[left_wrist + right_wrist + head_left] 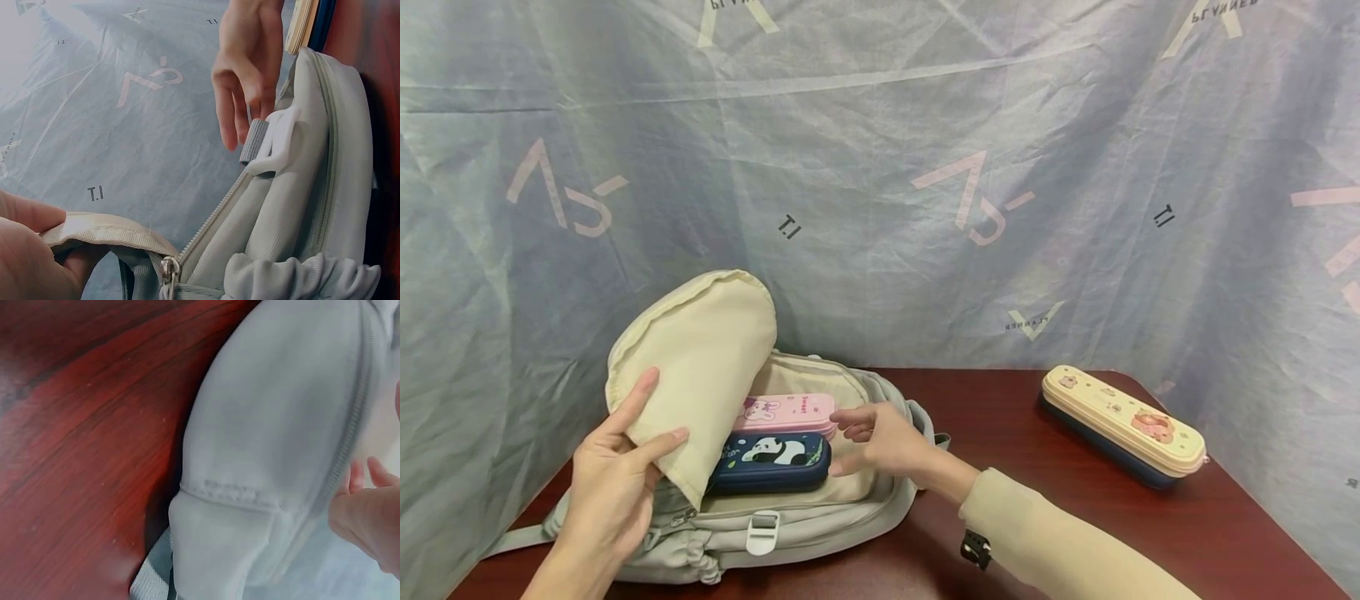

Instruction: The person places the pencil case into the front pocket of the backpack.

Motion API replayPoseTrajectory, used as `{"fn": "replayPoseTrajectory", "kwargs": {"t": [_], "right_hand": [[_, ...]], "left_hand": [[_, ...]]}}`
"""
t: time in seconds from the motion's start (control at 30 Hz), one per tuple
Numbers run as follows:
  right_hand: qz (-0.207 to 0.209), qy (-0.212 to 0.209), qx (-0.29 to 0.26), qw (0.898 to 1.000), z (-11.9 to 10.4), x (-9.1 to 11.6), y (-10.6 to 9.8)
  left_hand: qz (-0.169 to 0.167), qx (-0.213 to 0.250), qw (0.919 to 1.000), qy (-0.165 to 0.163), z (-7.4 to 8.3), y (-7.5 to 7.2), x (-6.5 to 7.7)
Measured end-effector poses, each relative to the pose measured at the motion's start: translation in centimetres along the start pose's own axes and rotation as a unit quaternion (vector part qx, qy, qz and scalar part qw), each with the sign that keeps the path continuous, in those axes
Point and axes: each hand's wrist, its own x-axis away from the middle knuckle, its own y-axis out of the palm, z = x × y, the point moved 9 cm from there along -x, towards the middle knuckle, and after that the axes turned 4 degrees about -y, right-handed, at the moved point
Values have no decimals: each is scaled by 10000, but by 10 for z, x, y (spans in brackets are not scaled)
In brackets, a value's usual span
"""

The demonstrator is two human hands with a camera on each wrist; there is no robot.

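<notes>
Left hand point(613, 475) pinches the raised flap point(703, 375) of the backpack point(827, 527); right hand point(883, 437), loosely spread, is just beside the panda case point(775, 462) and pink case point(786, 411) inside; cream case point(1123, 425) lies right on the bench point(992, 417).

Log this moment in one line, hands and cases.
left hand: holds flap; right hand: beside panda case and pink case in backpack; cream case: on table
</notes>
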Motion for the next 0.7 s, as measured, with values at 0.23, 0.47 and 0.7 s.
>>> {"fn": "replayPoseTrajectory", "kwargs": {"t": [0.23, 0.47, 0.7], "right_hand": [[177, -272, 188, 9993, -5, 23, -26], [243, -492, 462, 9974, -7, 55, -57], [411, -669, 792, 9938, -8, 87, -89]], "left_hand": [[76, 72, 9999, -74, -1, -1, 1], [26, 143, 9999, -43, -1, 2, 0], [-11, 208, 9998, -24, -1, 1, 1]]}}
